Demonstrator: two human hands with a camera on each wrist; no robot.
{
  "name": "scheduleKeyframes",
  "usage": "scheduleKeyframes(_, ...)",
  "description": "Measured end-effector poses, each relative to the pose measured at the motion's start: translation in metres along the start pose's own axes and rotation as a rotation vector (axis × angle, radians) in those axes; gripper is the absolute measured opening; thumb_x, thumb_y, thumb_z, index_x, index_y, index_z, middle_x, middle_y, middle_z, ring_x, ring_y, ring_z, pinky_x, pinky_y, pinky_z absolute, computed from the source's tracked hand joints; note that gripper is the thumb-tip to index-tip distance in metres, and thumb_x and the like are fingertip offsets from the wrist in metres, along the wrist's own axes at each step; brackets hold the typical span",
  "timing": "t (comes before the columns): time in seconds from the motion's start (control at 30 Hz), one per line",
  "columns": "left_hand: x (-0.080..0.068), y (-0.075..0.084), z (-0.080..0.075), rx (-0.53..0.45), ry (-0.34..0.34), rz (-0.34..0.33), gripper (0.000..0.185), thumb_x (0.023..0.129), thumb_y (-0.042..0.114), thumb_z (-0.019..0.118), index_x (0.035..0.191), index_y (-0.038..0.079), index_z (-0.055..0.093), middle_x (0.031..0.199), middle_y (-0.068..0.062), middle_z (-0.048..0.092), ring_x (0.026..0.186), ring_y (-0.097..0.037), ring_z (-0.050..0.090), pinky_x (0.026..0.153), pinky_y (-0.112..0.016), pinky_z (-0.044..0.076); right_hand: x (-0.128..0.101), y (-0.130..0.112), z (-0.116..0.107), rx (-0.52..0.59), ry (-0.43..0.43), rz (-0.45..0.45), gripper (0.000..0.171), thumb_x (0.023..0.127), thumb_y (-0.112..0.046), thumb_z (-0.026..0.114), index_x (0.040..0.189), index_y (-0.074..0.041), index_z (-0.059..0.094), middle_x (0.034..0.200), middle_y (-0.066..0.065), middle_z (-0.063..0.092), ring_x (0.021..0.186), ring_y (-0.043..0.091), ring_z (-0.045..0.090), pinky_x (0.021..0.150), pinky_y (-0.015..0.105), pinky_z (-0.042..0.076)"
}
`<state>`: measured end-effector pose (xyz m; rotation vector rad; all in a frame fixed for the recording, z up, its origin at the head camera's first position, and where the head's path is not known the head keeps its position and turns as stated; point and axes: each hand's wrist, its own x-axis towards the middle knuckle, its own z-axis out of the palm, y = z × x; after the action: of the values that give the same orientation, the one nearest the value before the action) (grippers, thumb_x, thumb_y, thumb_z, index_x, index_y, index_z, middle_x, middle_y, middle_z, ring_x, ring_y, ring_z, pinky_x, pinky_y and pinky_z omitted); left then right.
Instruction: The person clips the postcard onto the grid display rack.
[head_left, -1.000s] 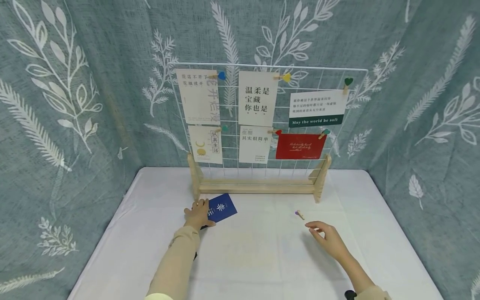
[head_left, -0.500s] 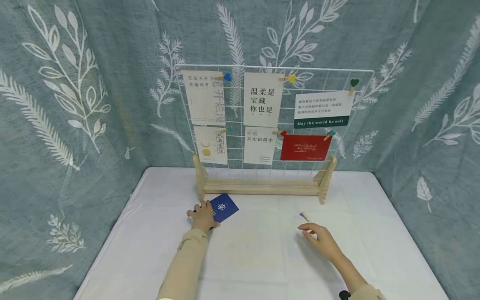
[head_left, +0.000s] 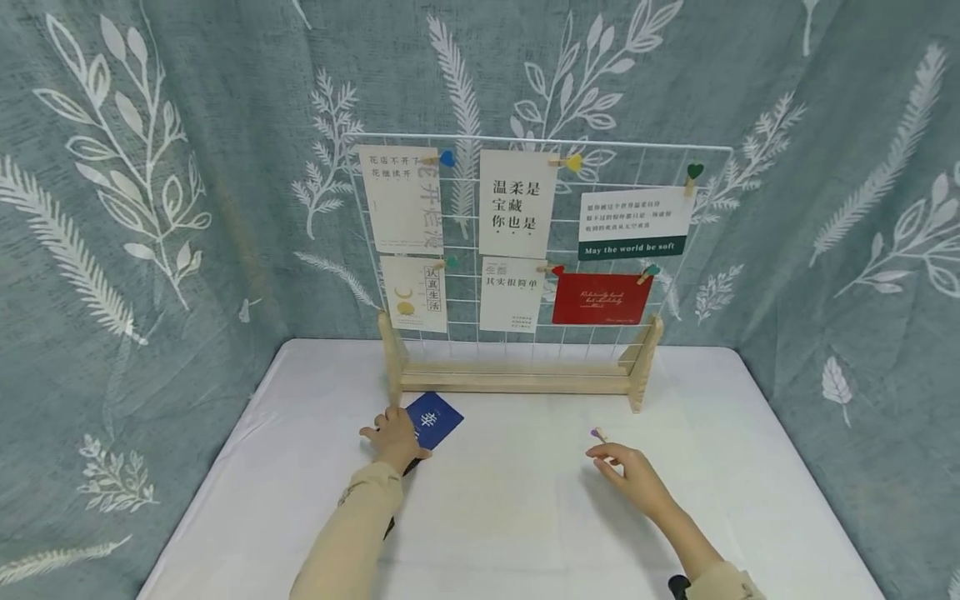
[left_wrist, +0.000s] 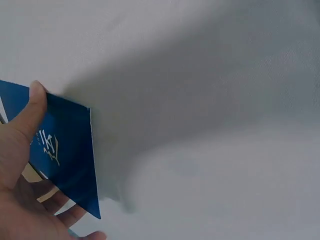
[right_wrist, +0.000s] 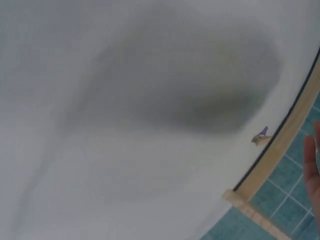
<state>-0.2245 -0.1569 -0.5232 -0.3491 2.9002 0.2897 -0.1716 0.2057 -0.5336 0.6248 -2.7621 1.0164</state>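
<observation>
My left hand (head_left: 395, 438) grips a blue card (head_left: 437, 421) with white characters, left of centre near the rack's left foot. In the left wrist view the thumb lies across the card's face (left_wrist: 72, 150) and the fingers are behind it; a beige edge shows beneath. Over the right side of the table hovers my right hand (head_left: 633, 483), fingers loosely bent, nothing visible in it. Just beyond its fingertips a small wooden clothespin (head_left: 598, 434) with a purple top lies on the white tabletop. The right wrist view shows the clothespin (right_wrist: 261, 137) apart from the hand (right_wrist: 312, 167).
A white wire grid rack (head_left: 465, 325) on a wooden base (head_left: 517, 383) stands at the back. Several cards hang on it by heart clips, among them a red card (head_left: 600, 298) and a green-banded card (head_left: 635, 221). Patterned curtains (head_left: 225, 208) enclose the table (head_left: 495, 517).
My right hand has shifted left, to just in front of the clothespin. The left hand has drawn the blue card slightly left. The head view has swayed a little.
</observation>
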Motion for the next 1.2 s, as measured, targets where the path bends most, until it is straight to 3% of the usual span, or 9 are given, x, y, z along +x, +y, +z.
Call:
scheduleKeyframes(0.27, 0.000, -0.015, 0.003, -0.136, 0.051, 0.054, 0.076, 0.070, 0.015, 0.082, 0.126, -0.011, 0.037, 0.113, -0.032, 0.048, 0.101, -0.051, 0.053, 0.085, -0.060, 0.045, 0.002, 0.006, -0.008, -0.009, -0.010, 0.050, 0.013, 0.088, -0.003, 0.061, 0.099, -0.001, 0.068, 0.098, 0.012, 0.071, 0.090, 0.028, 0.065, 0.078, 0.039, 0.055)
scheduleKeyframes(0.43, 0.012, -0.026, 0.007, -0.189, -0.022, 0.082, 0.052, 0.077, 0.003, 0.072, 0.119, -0.012, 0.044, 0.105, -0.031, 0.052, 0.092, -0.047, 0.058, 0.077, -0.054, 0.051, 0.003, 0.011, -0.012, -0.047, -0.061, 0.042, 0.012, 0.089, -0.004, 0.061, 0.097, -0.001, 0.069, 0.095, 0.012, 0.071, 0.088, 0.028, 0.066, 0.075, 0.036, 0.055)
scheduleKeyframes(0.5, 0.029, -0.037, 0.021, -0.190, -0.027, 0.104, 0.041, 0.078, 0.003, 0.070, 0.113, -0.009, 0.051, 0.102, -0.029, 0.056, 0.088, -0.043, 0.060, 0.074, -0.051, 0.052, 0.004, 0.013, -0.014, -0.072, -0.076, 0.041, 0.012, 0.089, -0.005, 0.061, 0.097, -0.002, 0.069, 0.094, 0.011, 0.071, 0.088, 0.028, 0.066, 0.075, 0.037, 0.054)
scheduleKeyframes(0.63, 0.088, -0.071, 0.082, -0.191, 0.101, 0.197, 0.028, 0.072, 0.012, 0.076, 0.092, 0.004, 0.058, 0.083, -0.016, 0.063, 0.071, -0.030, 0.060, 0.060, -0.038, 0.049, 0.005, 0.020, -0.015, -0.072, -0.045, 0.046, 0.011, 0.089, -0.006, 0.061, 0.096, -0.001, 0.069, 0.093, 0.013, 0.071, 0.086, 0.029, 0.066, 0.074, 0.041, 0.054)
scheduleKeyframes(0.73, 0.127, -0.096, 0.125, -0.222, 0.087, 0.239, 0.033, 0.071, 0.022, 0.080, 0.091, 0.006, 0.058, 0.084, -0.013, 0.064, 0.073, -0.027, 0.059, 0.063, -0.038, 0.048, 0.004, 0.030, -0.014, -0.027, 0.015, 0.002, 0.012, 0.089, -0.009, 0.061, 0.093, -0.001, 0.069, 0.089, 0.014, 0.071, 0.080, 0.029, 0.065, 0.069, 0.043, 0.054)
scheduleKeyframes(0.77, 0.133, -0.102, 0.133, -0.231, 0.064, 0.252, 0.036, 0.071, 0.024, 0.080, 0.093, 0.006, 0.058, 0.086, -0.013, 0.065, 0.074, -0.027, 0.058, 0.066, -0.039, 0.048, 0.004, 0.040, -0.011, -0.002, 0.039, -0.037, 0.014, 0.090, -0.013, 0.060, 0.093, -0.002, 0.069, 0.088, 0.012, 0.071, 0.078, 0.024, 0.065, 0.066, 0.039, 0.054)
scheduleKeyframes(0.87, 0.136, -0.111, 0.141, -0.251, -0.006, 0.243, 0.040, 0.075, 0.030, 0.079, 0.096, 0.003, 0.059, 0.091, -0.014, 0.064, 0.079, -0.027, 0.058, 0.071, -0.040, 0.049, 0.004, 0.046, -0.011, 0.028, 0.050, -0.067, 0.018, 0.092, -0.019, 0.060, 0.092, -0.003, 0.069, 0.085, 0.011, 0.071, 0.075, 0.021, 0.064, 0.062, 0.036, 0.053)
scheduleKeyframes(1.07, 0.136, -0.122, 0.146, -0.255, 0.127, 0.304, 0.034, 0.068, 0.027, 0.082, 0.083, 0.009, 0.057, 0.078, -0.007, 0.061, 0.066, -0.020, 0.052, 0.058, -0.032, 0.042, 0.011, 0.033, -0.013, -0.029, 0.046, 0.098, 0.010, 0.086, -0.001, 0.061, 0.091, 0.002, 0.068, 0.085, 0.015, 0.070, 0.077, 0.030, 0.065, 0.068, 0.040, 0.054)
scheduleKeyframes(1.2, 0.143, -0.123, 0.150, -0.252, 0.109, 0.322, 0.034, 0.071, 0.029, 0.081, 0.087, 0.012, 0.057, 0.077, -0.003, 0.062, 0.064, -0.017, 0.052, 0.056, -0.032, 0.041, 0.021, 0.032, -0.015, -0.079, 0.054, 0.150, 0.010, 0.084, 0.003, 0.061, 0.092, 0.006, 0.066, 0.084, 0.018, 0.069, 0.075, 0.031, 0.065, 0.070, 0.042, 0.054)
